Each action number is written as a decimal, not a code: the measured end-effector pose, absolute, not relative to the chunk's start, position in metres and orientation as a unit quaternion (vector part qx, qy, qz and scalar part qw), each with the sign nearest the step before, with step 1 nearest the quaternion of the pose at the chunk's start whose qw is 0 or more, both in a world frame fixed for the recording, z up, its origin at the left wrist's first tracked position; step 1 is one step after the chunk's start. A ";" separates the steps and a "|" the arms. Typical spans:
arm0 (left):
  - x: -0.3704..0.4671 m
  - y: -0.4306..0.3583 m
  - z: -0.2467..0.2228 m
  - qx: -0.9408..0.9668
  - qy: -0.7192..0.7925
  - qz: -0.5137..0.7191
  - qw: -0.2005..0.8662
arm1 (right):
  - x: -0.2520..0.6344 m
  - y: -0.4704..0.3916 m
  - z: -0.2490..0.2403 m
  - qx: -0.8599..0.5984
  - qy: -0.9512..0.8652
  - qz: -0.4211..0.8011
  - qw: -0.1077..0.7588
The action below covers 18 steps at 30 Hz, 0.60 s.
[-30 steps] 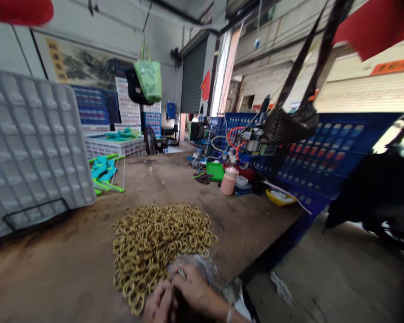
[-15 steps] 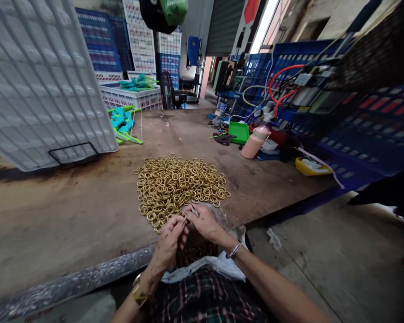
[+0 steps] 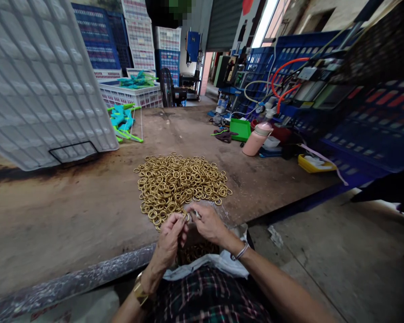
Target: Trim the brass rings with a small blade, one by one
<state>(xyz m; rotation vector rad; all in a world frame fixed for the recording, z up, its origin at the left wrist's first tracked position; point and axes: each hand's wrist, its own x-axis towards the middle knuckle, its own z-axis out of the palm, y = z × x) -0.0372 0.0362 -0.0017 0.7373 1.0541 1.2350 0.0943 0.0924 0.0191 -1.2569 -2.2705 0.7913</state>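
A heap of gold-coloured rings [image 3: 182, 179] lies on the wooden table just beyond my hands. My left hand [image 3: 171, 235] is closed, pinching one gold ring [image 3: 187, 217] between thumb and fingertips. Close beside it, my right hand [image 3: 208, 224] is curled round a small metal tool [image 3: 197, 214]; most of it is hidden, and I cannot tell its kind. Below both hands, a white sack [image 3: 218, 260] is open at the table edge by my lap, with more rings [image 3: 198, 252] in shadow inside it.
A large translucent ribbed container [image 3: 47, 89] stands at the left. Turquoise and green plastic parts [image 3: 124, 121] lie behind it. To the right are a pink bottle [image 3: 256, 140], a green tray [image 3: 240, 129], a yellow tray [image 3: 314, 163] and a machine with orange hoses [image 3: 286, 83].
My right hand has drawn slightly away to the right from the left fingertips. The ring in my left hand now shows more clearly. The view has shifted slightly.
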 end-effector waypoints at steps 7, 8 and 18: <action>-0.037 0.036 -0.001 0.340 0.491 0.533 0.600 | 0.090 0.085 0.019 -0.441 -0.879 0.160 0.077; -0.037 0.036 -0.001 0.339 0.496 0.532 0.597 | 0.089 0.084 0.020 -0.444 -0.879 0.156 0.069; -0.037 0.035 -0.001 0.349 0.509 0.528 0.583 | 0.085 0.081 0.024 -0.464 -0.874 0.144 0.023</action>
